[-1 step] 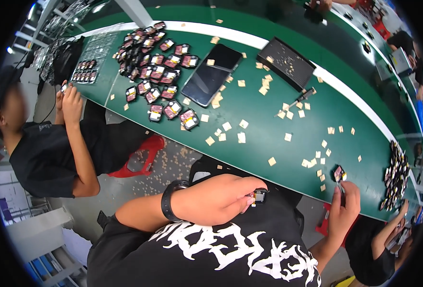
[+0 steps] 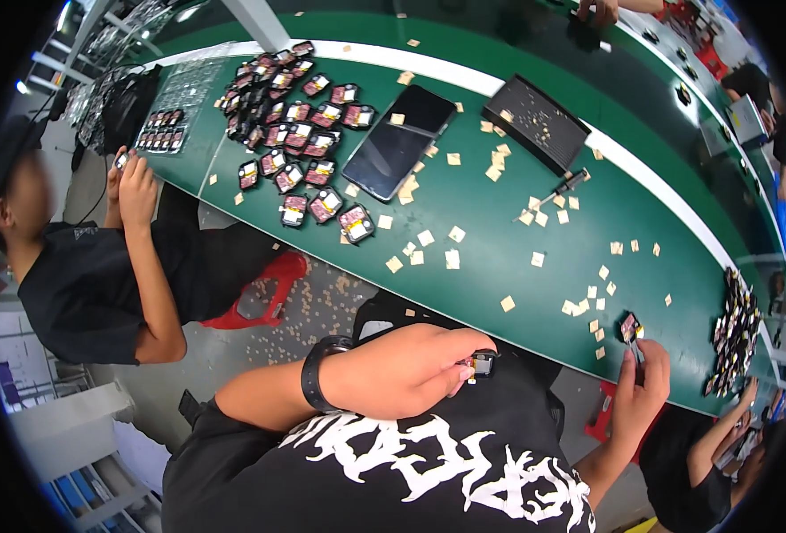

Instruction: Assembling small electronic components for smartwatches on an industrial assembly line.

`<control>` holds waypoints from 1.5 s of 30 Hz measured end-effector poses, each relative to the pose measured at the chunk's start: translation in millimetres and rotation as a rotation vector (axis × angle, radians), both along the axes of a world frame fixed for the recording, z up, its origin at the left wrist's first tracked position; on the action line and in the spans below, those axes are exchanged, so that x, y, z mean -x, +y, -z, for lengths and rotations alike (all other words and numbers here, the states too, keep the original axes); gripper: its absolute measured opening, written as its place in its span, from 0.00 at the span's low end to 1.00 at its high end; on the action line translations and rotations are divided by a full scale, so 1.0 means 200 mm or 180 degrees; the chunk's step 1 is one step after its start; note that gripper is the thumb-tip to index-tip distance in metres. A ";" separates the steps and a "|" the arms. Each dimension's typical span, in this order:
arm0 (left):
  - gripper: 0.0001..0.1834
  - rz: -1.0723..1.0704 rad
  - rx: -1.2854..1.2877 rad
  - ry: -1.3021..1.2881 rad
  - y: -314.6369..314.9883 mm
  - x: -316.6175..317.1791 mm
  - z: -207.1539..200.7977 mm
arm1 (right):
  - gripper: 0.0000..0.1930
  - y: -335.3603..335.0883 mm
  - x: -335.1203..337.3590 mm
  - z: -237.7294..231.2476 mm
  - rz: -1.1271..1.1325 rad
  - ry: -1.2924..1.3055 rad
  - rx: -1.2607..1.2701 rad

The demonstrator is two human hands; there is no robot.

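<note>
My left hand point(image 2: 415, 369) is closed around a small black electronic module point(image 2: 480, 365) with a silvery face, just in front of my shirt. Its fingertips cover part of the module. At the table's near edge on the right, my right hand point(image 2: 649, 371) pinches slim metal tweezers point(image 2: 634, 349). Their tip reaches a second black module point(image 2: 629, 327), which has a reddish label and lies on the green table point(image 2: 464, 298). Whether the tweezers grip that module or only touch it, I cannot tell.
Many similar modules point(image 2: 297, 135) are heaped at the left, with another pile point(image 2: 732, 333) at the far right. A tablet-like black slab point(image 2: 399, 142), a shallow black tray point(image 2: 535, 123) and a screwdriver point(image 2: 553, 193) lie between, among scattered beige squares point(image 2: 508, 304). A co-worker point(image 2: 82, 258) sits left.
The view has shifted very slightly, so the table's contents sit a little lower and to the right. Both hands keep their places and their grips.
</note>
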State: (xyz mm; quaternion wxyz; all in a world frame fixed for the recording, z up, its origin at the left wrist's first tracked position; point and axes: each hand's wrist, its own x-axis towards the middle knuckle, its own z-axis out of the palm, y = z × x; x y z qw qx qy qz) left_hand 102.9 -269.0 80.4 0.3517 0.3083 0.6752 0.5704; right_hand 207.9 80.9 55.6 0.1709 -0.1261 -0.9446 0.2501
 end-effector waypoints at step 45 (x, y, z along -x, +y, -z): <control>0.34 0.0030 0.0000 0.0459 -0.04 -0.05 -0.12 | 0.16 -0.65 0.22 -0.42 -0.3613 0.0268 -0.1206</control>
